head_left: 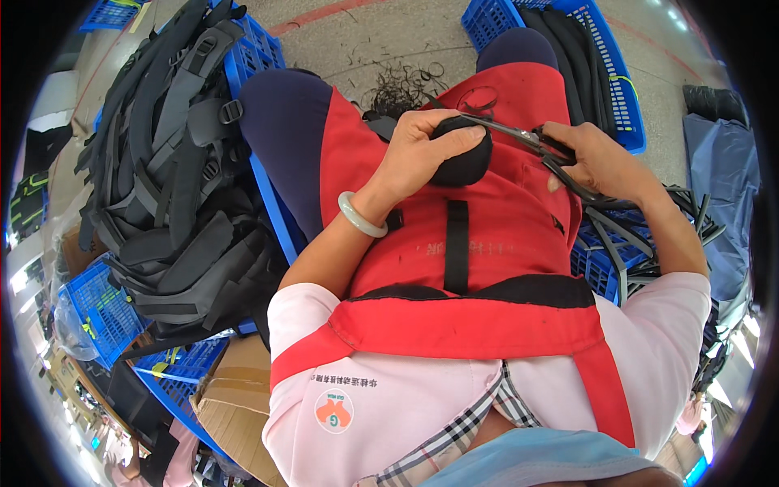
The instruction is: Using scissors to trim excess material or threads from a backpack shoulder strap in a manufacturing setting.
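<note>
Over the red apron (519, 235) on my lap, my left hand (412, 154) pinches a black padded strap (464, 169) between thumb and fingers. Its rounded end faces me, and the rest runs off behind the hand. My right hand (599, 162) grips black-handled scissors (519, 138), fingers through the loops. Their blades point left, with the tips at the strap's upper edge, close to my left thumb. Whether a thread lies between the blades is too small to tell.
A large pile of black and grey padded straps (178, 187) rises at my left. Blue crates hold black pieces, one crate (625, 97) at the far right. Thread trimmings (402, 88) litter the floor between my knees. By my right elbow, dark strips (617, 243) lie over another crate.
</note>
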`<state>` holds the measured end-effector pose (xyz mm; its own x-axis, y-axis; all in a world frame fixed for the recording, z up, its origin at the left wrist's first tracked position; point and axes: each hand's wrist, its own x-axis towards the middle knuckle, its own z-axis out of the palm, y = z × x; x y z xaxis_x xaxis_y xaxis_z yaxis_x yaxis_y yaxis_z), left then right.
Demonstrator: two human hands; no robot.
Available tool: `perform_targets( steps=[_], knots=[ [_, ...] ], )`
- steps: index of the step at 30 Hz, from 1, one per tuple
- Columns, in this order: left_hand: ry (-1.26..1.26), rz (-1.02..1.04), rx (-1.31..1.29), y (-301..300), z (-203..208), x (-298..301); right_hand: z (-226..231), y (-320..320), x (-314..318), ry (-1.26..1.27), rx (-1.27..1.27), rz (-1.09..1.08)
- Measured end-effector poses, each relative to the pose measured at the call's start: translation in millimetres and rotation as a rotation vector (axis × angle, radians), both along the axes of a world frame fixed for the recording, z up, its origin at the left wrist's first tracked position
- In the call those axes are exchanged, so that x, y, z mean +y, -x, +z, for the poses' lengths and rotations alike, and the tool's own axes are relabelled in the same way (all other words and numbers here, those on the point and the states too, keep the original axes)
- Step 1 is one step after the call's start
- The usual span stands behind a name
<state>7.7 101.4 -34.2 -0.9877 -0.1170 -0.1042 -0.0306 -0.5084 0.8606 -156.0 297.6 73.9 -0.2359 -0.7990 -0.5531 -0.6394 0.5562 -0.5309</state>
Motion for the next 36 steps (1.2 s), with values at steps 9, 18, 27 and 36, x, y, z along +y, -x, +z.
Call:
perform_targets(
  steps=[9,18,27,36],
  knots=[
    [0.140,-0.035,0.057,3,4,13,25,3,-11,-0.175,0.098,0.043],
    [0.139,-0.048,0.048,4,3,17,44,3,-24,-0.106,0.208,0.188],
    [0.108,-0.084,0.039,4,2,19,58,6,-42,-0.121,0.366,0.300],
    [0.157,-0.086,0.002,3,-1,19,70,6,-64,-0.228,0.460,0.404]
  ],
)
